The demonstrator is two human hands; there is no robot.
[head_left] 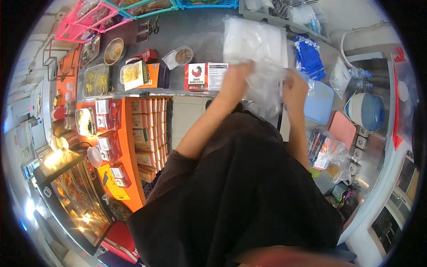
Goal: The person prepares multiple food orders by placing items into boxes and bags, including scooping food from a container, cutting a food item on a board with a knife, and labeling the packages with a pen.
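Observation:
A thin clear plastic bag point(265, 93) hangs at the counter's front edge, stretched between my two hands. My left hand point(238, 79) is closed on its left side, and my right hand point(296, 91) pinches its right side. Just beyond the bag lies a flat stack of clear plastic bags point(255, 40). Left of my left hand, a small red and white printed box point(195, 77) stands on the counter beside a white printed box face point(217, 74). The bag's lower part falls against my dark clothing, and I cannot make out anything inside it.
Blue packets point(309, 58) and a blue board point(319, 102) lie to the right. Leftward are a round tub point(183, 55), a food container point(96, 81) and a metal bowl point(114, 51). Baskets point(151, 7) line the back. Stacked boxes point(149, 133) fill shelves below an orange counter point(129, 155).

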